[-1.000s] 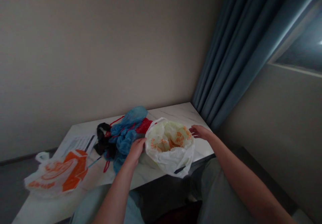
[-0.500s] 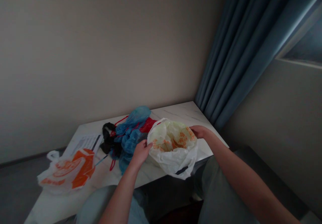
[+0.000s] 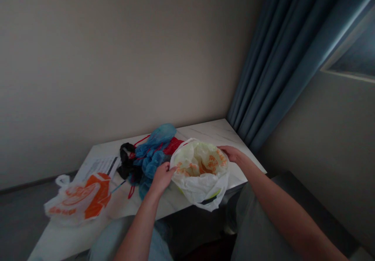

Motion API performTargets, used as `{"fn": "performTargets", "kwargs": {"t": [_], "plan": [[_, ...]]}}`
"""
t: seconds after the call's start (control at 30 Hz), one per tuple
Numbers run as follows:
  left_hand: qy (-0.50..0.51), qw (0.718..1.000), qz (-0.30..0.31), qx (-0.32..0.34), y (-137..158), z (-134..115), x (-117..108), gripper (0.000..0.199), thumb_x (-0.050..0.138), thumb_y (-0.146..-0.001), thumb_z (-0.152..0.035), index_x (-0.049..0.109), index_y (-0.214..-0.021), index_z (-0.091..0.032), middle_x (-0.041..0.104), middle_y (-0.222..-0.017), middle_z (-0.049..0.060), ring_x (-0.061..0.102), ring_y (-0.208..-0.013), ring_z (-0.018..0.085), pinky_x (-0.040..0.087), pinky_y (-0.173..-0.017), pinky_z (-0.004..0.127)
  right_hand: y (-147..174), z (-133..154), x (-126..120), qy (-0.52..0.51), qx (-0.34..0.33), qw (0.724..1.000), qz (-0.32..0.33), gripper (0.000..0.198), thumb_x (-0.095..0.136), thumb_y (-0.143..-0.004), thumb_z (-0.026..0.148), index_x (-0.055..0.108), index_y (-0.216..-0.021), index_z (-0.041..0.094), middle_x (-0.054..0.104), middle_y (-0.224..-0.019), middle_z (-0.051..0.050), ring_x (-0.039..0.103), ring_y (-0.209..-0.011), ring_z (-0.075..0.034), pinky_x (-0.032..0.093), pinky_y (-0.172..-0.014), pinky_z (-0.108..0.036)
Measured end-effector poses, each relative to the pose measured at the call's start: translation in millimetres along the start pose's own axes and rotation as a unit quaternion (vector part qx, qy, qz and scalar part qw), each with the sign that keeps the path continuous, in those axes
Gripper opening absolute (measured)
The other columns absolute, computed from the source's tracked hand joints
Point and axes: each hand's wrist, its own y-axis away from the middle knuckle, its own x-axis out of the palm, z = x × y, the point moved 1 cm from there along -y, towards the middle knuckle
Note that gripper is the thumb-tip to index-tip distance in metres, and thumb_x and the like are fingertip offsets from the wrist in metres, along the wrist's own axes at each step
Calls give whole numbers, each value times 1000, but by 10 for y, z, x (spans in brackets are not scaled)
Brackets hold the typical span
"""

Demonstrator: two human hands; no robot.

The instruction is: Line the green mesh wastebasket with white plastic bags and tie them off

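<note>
A white plastic bag (image 3: 202,186) with its mouth spread wide sits at the front edge of the table. Orange printing shows on the folded-over or inner plastic around the opening. My left hand (image 3: 162,177) pinches the bag's left rim between thumb and fingers. On the far right side, my right hand (image 3: 230,152) holds the rim, its fingertips partly hidden behind the plastic. Left of the bag lie crumpled blue plastic bags (image 3: 152,161), with a red piece (image 3: 172,145) tucked between them and the white bag.
The marble-patterned table (image 3: 211,128) stands against the wall. A black crumpled bag (image 3: 127,161), a printed paper sheet (image 3: 95,166), a thin blue stick (image 3: 118,186) and an orange-and-white bag (image 3: 79,198) lie on its left part. Blue curtains (image 3: 263,69) hang at the right.
The white bag and both hands have shifted very slightly left. A yellow-green patch now shows at the bag's lower front. Both hands keep their hold on the rim.
</note>
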Motion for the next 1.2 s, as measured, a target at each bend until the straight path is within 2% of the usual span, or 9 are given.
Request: {"fn": "performTargets", "kwargs": {"t": [0.17,0.37,0.47,0.57,0.67,0.83,1.0,1.1,1.2], "plan": [[-10,1000,13,3,1,18,89,18,77,-60,-29,63,-68,-21,66,-64,4,65,-73,26,45,-60,29,-85,-25,24,-66,-59,985,-147,16,65,-72,29,66,-85,20,72,-83,-4,66,-79,-19,53,-75,-29],[-109,992,-2,56,46,25,193,12,70,-70,-28,61,-67,-21,66,-68,5,61,-68,23,42,-62,30,-95,43,80,25,-206,961,-181,22,65,-70,39,65,-80,20,70,-83,-3,62,-80,-18,49,-77,-29],[-129,989,-31,70,55,21,203,8,69,-71,-24,62,-71,-21,67,-73,6,61,-69,24,42,-65,31,-84,56,73,-4,-222,963,-154,27,64,-71,41,65,-87,20,71,-87,-4,63,-83,-18,49,-78,-29],[-119,990,-68,38,49,46,202,12,72,-69,-25,61,-72,-21,67,-76,8,63,-73,26,43,-67,33,-65,55,39,-47,-204,970,-124,30,60,-75,41,66,-96,20,73,-98,-6,65,-94,-19,48,-84,-29],[-87,993,-86,0,48,86,241,17,73,-69,-26,60,-78,-19,68,-82,10,66,-77,28,46,-67,34,-1,42,5,-55,-162,974,-148,28,58,-76,37,66,-98,20,72,-107,-7,63,-100,-20,48,-84,-28],[33,994,-47,-94,152,68,460,25,68,-74,-22,60,-97,-16,72,-98,14,70,-76,24,54,-61,32,263,11,-59,-42,-31,979,-197,31,50,-86,45,64,-97,20,69,-111,-9,63,-88,-20,49,-70,-28],[104,984,80,-123,395,-70,643,31,64,-78,-23,63,-109,-18,74,-91,11,71,-75,23,55,-65,33,592,-78,-228,-12,78,980,-180,41,49,-89,58,65,-91,20,70,-95,-10,62,-74,-19,48,-63,-30],[-2,974,171,-151,482,-92,558,29,68,-78,-40,67,-96,-16,72,-70,9,70,-63,24,51,-58,31,774,-196,-342,13,101,988,-116,50,52,-86,66,65,-79,18,68,-81,-9,58,-64,-17,44,-56,-28],[-115,954,224,-161,427,-69,345,46,69,-72,-60,66,-73,-15,67,-58,9,67,-55,24,46,-52,29,935,-323,-419,7,121,990,-69,48,62,-80,64,63,-72,17,62,-71,-3,49,-55,-11,36,-49,-24]]}}
